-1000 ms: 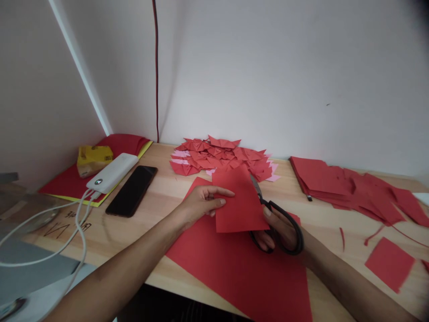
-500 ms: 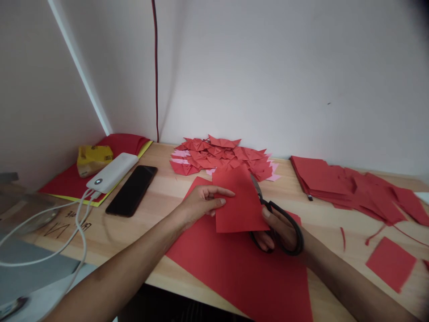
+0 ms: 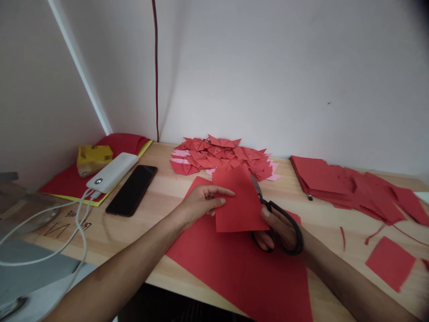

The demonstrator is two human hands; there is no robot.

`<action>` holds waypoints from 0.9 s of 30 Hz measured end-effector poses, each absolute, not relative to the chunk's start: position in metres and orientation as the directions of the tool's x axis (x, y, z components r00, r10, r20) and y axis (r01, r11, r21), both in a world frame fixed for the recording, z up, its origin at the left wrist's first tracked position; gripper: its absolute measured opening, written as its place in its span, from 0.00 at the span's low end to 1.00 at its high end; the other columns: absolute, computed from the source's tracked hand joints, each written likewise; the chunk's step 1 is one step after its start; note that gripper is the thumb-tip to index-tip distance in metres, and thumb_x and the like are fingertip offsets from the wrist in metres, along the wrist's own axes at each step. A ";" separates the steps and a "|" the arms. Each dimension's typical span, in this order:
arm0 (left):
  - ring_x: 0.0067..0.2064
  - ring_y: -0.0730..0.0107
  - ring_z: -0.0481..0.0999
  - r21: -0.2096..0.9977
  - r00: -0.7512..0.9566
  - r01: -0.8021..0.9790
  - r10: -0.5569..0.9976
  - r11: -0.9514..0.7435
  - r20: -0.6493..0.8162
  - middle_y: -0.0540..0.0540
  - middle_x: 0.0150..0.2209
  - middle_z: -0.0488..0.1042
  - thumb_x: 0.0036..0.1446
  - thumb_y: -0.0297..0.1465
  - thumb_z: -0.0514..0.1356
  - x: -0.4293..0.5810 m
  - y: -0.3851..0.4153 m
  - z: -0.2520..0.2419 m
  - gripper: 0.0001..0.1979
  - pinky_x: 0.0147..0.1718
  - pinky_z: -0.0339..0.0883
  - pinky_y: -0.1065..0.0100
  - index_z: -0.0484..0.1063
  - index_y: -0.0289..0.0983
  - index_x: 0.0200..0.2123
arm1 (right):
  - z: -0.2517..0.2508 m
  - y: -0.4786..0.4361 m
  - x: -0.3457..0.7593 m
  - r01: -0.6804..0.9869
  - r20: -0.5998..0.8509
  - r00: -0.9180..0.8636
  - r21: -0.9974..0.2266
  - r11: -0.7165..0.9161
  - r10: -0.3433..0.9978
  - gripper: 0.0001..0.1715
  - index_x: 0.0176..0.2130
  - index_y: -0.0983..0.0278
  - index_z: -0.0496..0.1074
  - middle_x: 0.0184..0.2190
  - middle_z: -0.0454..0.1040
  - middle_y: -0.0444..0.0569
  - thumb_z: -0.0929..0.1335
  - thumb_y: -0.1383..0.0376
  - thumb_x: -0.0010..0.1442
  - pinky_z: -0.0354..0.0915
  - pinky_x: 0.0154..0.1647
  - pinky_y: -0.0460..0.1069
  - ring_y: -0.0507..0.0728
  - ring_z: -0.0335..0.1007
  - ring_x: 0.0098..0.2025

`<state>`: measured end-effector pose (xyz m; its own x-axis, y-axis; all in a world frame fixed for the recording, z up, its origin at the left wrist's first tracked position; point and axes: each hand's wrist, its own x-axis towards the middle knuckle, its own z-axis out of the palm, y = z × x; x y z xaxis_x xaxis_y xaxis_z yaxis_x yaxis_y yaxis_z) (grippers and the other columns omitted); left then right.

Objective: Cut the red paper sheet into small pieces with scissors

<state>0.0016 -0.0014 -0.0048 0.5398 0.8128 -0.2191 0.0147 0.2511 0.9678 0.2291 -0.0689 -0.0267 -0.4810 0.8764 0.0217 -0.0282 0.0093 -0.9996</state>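
My left hand (image 3: pixel 201 203) pinches the left edge of a small red paper square (image 3: pixel 239 203), held just above a large red sheet (image 3: pixel 241 268) that lies on the wooden desk (image 3: pixel 161 197). My right hand (image 3: pixel 278 230) has its fingers through the black handles of a pair of scissors (image 3: pixel 268 210). The blades point up and away along the right edge of the square. Part of the right hand is hidden behind the paper.
A heap of folded red paper shapes (image 3: pixel 221 156) lies at the back by the wall. A stack of red squares (image 3: pixel 348 185) and a loose square (image 3: pixel 390 261) are on the right. On the left are a black phone (image 3: pixel 132 190), a white power bank (image 3: pixel 112 172) with cables and a yellow packet (image 3: pixel 94 158).
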 end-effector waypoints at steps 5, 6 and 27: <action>0.22 0.81 0.61 0.966 0.536 0.014 0.813 0.259 -0.225 0.49 0.25 0.70 0.49 0.33 0.66 0.002 -0.002 -0.004 0.18 0.22 0.51 0.74 0.79 0.34 0.45 | -0.027 -0.070 0.228 -0.063 0.037 -0.470 -0.998 0.008 0.882 0.36 0.18 0.62 0.65 0.13 0.62 0.43 0.55 0.50 0.70 0.61 0.23 0.46 0.50 0.65 0.18; 0.22 0.81 0.60 0.966 0.539 0.014 0.812 0.257 -0.224 0.49 0.24 0.70 0.49 0.33 0.66 0.002 -0.002 -0.004 0.18 0.22 0.51 0.74 0.79 0.34 0.45 | -0.027 -0.070 0.228 -0.071 0.036 -0.468 -0.997 0.003 0.883 0.36 0.18 0.62 0.65 0.12 0.62 0.43 0.55 0.50 0.70 0.61 0.23 0.46 0.50 0.64 0.18; 0.23 0.80 0.62 0.965 0.536 0.026 0.811 0.260 -0.233 0.48 0.26 0.72 0.50 0.33 0.67 0.001 -0.002 -0.003 0.17 0.22 0.52 0.74 0.79 0.34 0.44 | -0.032 -0.071 0.231 -0.043 -0.021 -0.436 -0.998 -0.044 0.900 0.36 0.18 0.62 0.65 0.13 0.61 0.42 0.55 0.48 0.69 0.61 0.23 0.47 0.51 0.63 0.17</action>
<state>0.0014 -0.0021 -0.0034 0.5363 0.8111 -0.2332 0.0257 0.2605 0.9651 0.2306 -0.0713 -0.0323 -0.4361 0.8997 -0.0207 -0.0432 -0.0439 -0.9981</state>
